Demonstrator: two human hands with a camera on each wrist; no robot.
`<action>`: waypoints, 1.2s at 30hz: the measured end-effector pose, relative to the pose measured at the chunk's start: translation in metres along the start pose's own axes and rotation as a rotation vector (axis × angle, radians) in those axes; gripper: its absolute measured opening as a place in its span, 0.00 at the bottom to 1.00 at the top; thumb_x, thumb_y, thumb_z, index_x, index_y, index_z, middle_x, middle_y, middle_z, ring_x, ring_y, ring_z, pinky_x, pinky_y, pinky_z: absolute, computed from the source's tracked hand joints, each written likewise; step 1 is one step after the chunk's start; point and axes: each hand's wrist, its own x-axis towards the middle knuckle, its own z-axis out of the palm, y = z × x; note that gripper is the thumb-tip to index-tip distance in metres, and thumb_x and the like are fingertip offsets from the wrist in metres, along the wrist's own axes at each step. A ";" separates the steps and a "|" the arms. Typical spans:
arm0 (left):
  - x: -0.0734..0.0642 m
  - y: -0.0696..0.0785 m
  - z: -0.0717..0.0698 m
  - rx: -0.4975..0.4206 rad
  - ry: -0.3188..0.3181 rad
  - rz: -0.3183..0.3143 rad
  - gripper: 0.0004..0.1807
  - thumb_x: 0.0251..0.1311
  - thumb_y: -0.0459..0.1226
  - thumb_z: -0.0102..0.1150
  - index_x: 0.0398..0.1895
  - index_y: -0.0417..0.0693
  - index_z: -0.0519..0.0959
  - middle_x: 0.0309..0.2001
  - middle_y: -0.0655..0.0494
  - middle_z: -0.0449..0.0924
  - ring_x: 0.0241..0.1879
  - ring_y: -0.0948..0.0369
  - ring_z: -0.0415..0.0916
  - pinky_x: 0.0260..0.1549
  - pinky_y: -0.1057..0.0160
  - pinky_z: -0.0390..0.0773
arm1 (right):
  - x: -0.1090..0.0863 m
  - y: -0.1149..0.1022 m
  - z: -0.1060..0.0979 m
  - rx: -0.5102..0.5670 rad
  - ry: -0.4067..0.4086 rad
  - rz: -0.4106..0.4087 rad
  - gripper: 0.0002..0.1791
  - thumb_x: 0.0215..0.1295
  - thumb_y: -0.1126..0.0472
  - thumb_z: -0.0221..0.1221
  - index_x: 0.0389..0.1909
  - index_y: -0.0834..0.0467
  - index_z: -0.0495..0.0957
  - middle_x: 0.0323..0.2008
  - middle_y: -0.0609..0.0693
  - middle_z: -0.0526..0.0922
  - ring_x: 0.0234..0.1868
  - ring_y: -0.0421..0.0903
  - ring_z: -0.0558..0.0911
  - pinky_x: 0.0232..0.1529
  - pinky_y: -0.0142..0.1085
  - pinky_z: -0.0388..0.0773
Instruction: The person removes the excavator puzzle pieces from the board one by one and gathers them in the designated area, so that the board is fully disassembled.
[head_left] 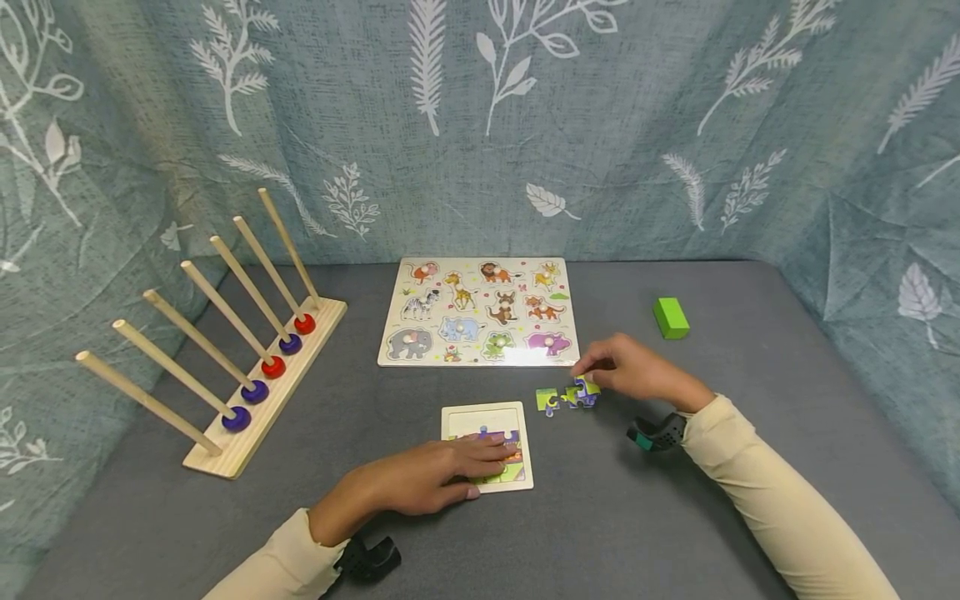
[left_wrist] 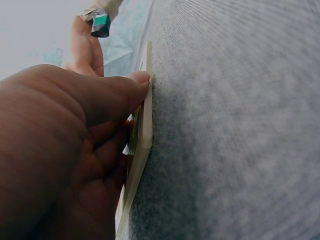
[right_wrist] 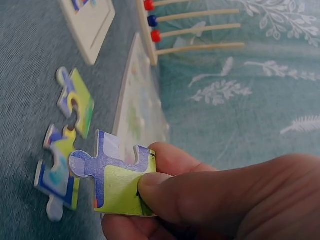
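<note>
My left hand lies over a small wooden jigsaw tray, its fingers resting on the pieces fitted in the lower part. The left wrist view shows the thumb touching the tray's edge. Between thumb and fingers, my right hand pinches a green and purple jigsaw piece, held to the right of the tray. Beside it on the table are a loose green and purple piece and another with blue on it. The left fingers hide part of the tray's picture.
Behind the hands lies an animal peg puzzle board. A wooden rack of upright pegs with red and purple beads stands at the left. A green block sits at the back right, before a patterned curtain.
</note>
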 end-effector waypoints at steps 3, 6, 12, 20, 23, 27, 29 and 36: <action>0.000 0.000 0.000 0.005 0.000 0.005 0.27 0.67 0.30 0.53 0.70 0.42 0.66 0.73 0.53 0.58 0.73 0.55 0.48 0.69 0.54 0.52 | -0.003 0.005 -0.001 -0.007 -0.013 -0.017 0.12 0.63 0.77 0.55 0.39 0.65 0.85 0.38 0.52 0.84 0.34 0.44 0.78 0.35 0.37 0.77; 0.000 0.000 0.000 0.005 -0.001 0.003 0.27 0.68 0.30 0.53 0.70 0.42 0.66 0.73 0.53 0.58 0.73 0.55 0.48 0.69 0.54 0.52 | -0.006 0.011 -0.003 -0.017 -0.026 -0.041 0.11 0.63 0.77 0.56 0.38 0.64 0.85 0.39 0.51 0.84 0.40 0.46 0.81 0.40 0.39 0.79; 0.000 0.000 0.001 -0.004 -0.003 -0.003 0.27 0.68 0.31 0.53 0.71 0.43 0.65 0.73 0.54 0.57 0.74 0.56 0.48 0.69 0.54 0.52 | -0.011 0.017 -0.006 -0.015 -0.033 -0.032 0.11 0.64 0.77 0.55 0.39 0.64 0.85 0.40 0.52 0.83 0.38 0.45 0.79 0.37 0.37 0.77; 0.000 0.000 0.000 0.004 0.003 0.005 0.28 0.67 0.30 0.53 0.71 0.43 0.65 0.73 0.53 0.57 0.74 0.56 0.47 0.69 0.54 0.52 | -0.016 0.020 -0.010 -0.043 -0.027 -0.030 0.10 0.63 0.76 0.57 0.39 0.65 0.85 0.38 0.52 0.84 0.37 0.43 0.80 0.35 0.36 0.78; 0.000 0.000 0.000 0.005 0.005 0.008 0.28 0.67 0.30 0.53 0.70 0.42 0.66 0.73 0.53 0.57 0.74 0.55 0.48 0.69 0.54 0.51 | -0.017 0.020 -0.011 -0.021 -0.031 -0.026 0.09 0.63 0.76 0.57 0.39 0.66 0.84 0.38 0.53 0.84 0.37 0.43 0.81 0.35 0.36 0.79; 0.000 0.000 0.001 0.007 0.006 0.008 0.28 0.67 0.30 0.53 0.70 0.42 0.66 0.73 0.53 0.58 0.73 0.56 0.48 0.69 0.54 0.52 | -0.018 0.020 -0.011 0.011 -0.038 0.015 0.08 0.64 0.75 0.58 0.41 0.69 0.83 0.38 0.54 0.84 0.36 0.42 0.79 0.33 0.34 0.77; 0.000 0.000 0.001 0.006 0.004 0.004 0.28 0.67 0.30 0.53 0.71 0.43 0.66 0.73 0.53 0.58 0.73 0.56 0.48 0.69 0.54 0.52 | -0.018 0.020 -0.011 0.025 -0.040 0.034 0.08 0.64 0.75 0.58 0.42 0.70 0.82 0.37 0.54 0.84 0.35 0.42 0.78 0.33 0.33 0.76; 0.000 0.000 0.001 0.006 0.002 -0.009 0.28 0.67 0.30 0.53 0.71 0.43 0.65 0.73 0.54 0.57 0.73 0.56 0.48 0.69 0.54 0.52 | -0.017 0.020 -0.010 0.023 -0.025 0.060 0.09 0.63 0.76 0.58 0.43 0.71 0.81 0.34 0.51 0.83 0.34 0.43 0.77 0.34 0.33 0.75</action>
